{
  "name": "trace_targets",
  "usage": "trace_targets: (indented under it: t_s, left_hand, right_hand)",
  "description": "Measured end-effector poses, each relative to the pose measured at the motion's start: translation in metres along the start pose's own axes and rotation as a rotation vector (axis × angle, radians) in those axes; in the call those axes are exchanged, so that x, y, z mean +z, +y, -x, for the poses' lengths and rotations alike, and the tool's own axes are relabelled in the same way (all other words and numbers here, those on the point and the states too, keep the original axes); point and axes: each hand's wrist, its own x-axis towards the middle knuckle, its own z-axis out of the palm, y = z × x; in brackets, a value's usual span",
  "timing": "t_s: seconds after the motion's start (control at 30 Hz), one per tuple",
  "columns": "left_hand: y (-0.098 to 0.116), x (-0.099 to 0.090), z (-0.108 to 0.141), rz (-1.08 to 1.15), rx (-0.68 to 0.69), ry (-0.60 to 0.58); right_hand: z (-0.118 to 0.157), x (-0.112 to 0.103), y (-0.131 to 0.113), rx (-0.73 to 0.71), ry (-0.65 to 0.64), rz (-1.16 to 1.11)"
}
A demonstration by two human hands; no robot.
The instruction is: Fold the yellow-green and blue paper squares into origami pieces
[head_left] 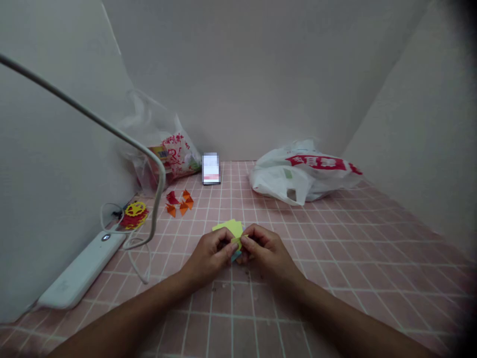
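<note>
Two hands were shown near the centre of a pink, grid-patterned bench (257, 325), and one small yellow piece (238, 242) was held between them. It was pinched at its left side by the thumb and index finger of the left hand (214, 253) and at its right side by those of the right hand (266, 252); the remaining fingers were curled. Directly behind the fingertips, yellow sheets (231, 227) were seen, partly covered by the hands, so their number could not be told. A bit of blue paper (236, 255) was visible below the held piece.

To the left and farther back, four orange folded pieces (183, 208) and at least one red folded piece (172, 198) were grouped. Nearer the left wall, one yellow cutout with a star centre (135, 209) was laid over several red cutouts (128, 221). One long white device (82, 271) with one round button was placed along that wall, beside a looped thin white cable (143, 273); one thick curved stem (161, 184) was extended above. One lit phone (211, 169) was stood upright between printed plastic bags at the left (179, 154) and one white bag (276, 176) at the right.
</note>
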Motion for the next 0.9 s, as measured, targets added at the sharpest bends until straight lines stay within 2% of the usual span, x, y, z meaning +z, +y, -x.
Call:
trace_targets:
  t_s: [0.1,0.3,0.43,0.63,0.8,0.9]
  left_hand:
    - [-0.003,-0.001,-0.001,0.018,-0.01,-0.047]
    - [-0.008,-0.001,-0.003,0.03,-0.029,-0.017]
    - [-0.005,0.0,-0.004,-0.026,-0.02,-0.023]
    - [-0.008,-0.001,-0.004,0.031,-0.011,-0.036]
    - [-0.011,-0.002,-0.005,0.075,-0.002,-0.047]
    - [-0.01,-0.003,-0.005,0.086,-0.009,-0.068]
  right_hand:
    - [0.0,0.0,0.003,-0.029,0.016,0.007]
    - [0.002,0.003,0.006,-0.035,0.043,-0.001]
    - [-0.001,0.0,0.009,-0.05,0.021,0.009]
    - [-0.004,-0.001,0.019,-0.033,-0.015,-0.04]
    - [-0.005,0.001,0.015,-0.011,-0.061,-0.037]
    - [-0.004,0.0,0.008,-0.039,-0.025,0.021]
